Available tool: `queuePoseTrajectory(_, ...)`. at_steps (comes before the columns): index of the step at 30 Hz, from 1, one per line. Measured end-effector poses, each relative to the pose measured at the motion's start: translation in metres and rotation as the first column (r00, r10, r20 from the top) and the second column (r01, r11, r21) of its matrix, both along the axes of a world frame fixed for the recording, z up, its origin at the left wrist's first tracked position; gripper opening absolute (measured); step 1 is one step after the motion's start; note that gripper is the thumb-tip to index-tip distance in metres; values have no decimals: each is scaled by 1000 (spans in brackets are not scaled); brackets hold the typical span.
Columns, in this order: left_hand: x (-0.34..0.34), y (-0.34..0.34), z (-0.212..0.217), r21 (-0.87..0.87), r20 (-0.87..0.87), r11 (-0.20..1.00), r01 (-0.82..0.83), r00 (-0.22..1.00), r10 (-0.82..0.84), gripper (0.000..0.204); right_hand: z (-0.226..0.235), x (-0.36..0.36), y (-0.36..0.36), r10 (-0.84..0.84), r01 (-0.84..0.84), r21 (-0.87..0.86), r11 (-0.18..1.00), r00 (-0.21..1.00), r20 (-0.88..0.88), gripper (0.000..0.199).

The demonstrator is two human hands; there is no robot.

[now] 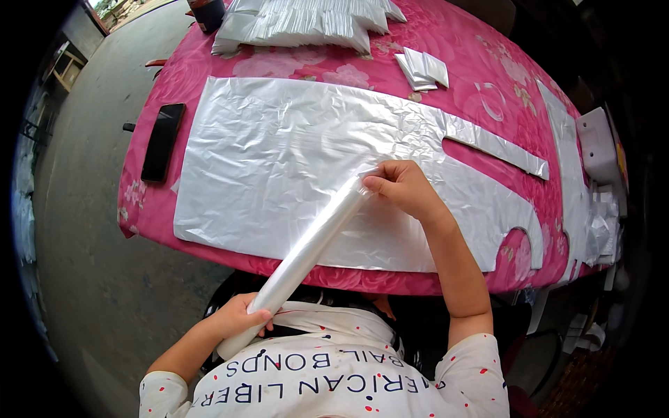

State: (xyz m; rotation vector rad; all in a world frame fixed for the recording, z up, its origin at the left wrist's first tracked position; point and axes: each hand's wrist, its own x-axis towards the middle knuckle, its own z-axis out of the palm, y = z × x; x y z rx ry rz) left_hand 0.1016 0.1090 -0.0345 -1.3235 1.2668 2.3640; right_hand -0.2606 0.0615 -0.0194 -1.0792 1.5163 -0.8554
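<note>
A shiny whitish plastic bag, folded into a long narrow strip (308, 245), slants between my two hands. Its lower end lies in my left hand (237, 317), close to my body, with the fingers wrapped round it. My right hand (403, 187) pinches the upper end between thumb and fingers. Beneath the strip, flat plastic carrier bags (272, 153) are spread across the table, their cut handle loops (498, 145) pointing right. How many layers lie there I cannot tell.
A pink flowered cloth covers the table (334, 66). Piled folded bags (300, 28) lie at the back, beside a dark jar (208, 14). A few small folded packets (422, 70) sit back right. A black phone (163, 143) rests left; more plastic (564, 174) and a white container (598, 143) are right.
</note>
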Motion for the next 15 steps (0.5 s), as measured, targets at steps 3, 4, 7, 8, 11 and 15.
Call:
queuePoseTrajectory(3,1,-4,4,67,34,998,10,999,-13,42,-6,-19,1,-99,92,-93,991,992,-74,15)
queuePoseTrajectory(4,3,-6,5,103,47,994,22,999,-27,36,-10,-29,1,-154,139,-145,980,983,-98,15)
queuePoseTrajectory(7,12,-8,4,106,72,992,65,995,-73,35,-22,-94,3,-353,255,-308,917,879,-322,15)
queuePoseTrajectory(8,17,-9,3,88,74,992,87,993,-93,36,-26,-116,6,-430,316,-356,879,850,-306,16)
queuePoseTrajectory(11,31,-14,8,-72,122,972,225,969,-216,41,-24,-165,18,-537,343,-428,836,670,-513,19)
queuePoseTrajectory(15,26,-39,25,-337,257,798,499,864,-432,48,-24,-189,26,-559,288,-489,823,560,-611,21)
